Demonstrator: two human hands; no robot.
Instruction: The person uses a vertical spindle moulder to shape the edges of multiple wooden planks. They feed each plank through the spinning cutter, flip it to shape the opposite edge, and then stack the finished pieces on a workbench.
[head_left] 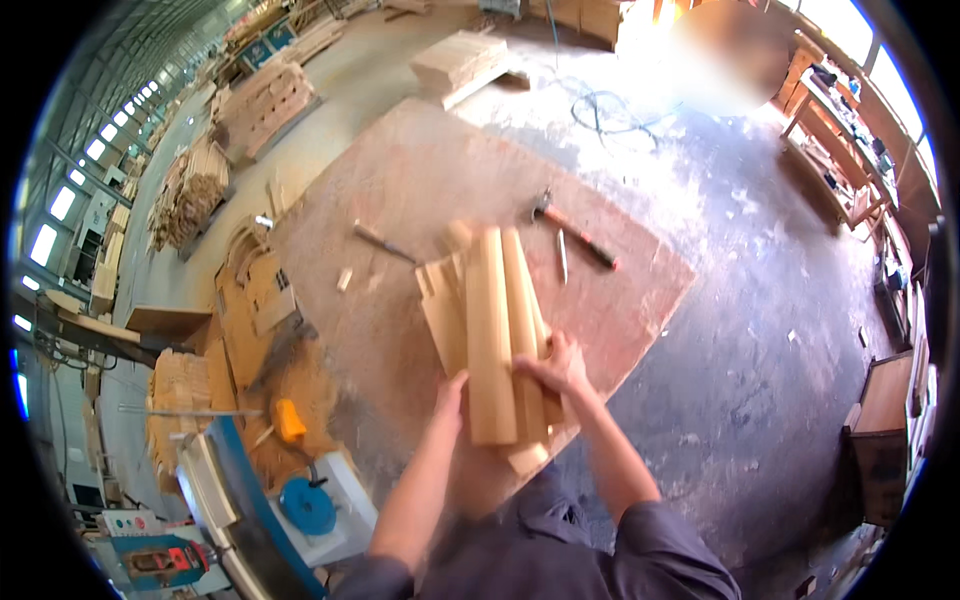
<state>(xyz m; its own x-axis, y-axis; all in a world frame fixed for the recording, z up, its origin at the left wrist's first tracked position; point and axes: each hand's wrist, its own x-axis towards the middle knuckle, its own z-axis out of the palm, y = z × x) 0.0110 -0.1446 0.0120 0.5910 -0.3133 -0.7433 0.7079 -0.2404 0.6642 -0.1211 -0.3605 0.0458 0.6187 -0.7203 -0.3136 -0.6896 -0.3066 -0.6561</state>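
Observation:
I hold a bundle of several pale curved wooden pieces (490,320) upright over a brown board table (420,180). My left hand (452,392) presses the bundle's lower left edge. My right hand (555,368) grips its lower right side, fingers wrapped over the front pieces. Both forearms rise from the lower edge. The bundle's lower ends reach the table's near edge.
A hammer with a red handle (578,230), a thin metal tool (562,255) and a chisel (385,243) lie on the table beyond the bundle. A machine with a blue base (300,500) stands at lower left. Stacks of wood (262,105) fill the left. Shelves (850,150) line the right wall.

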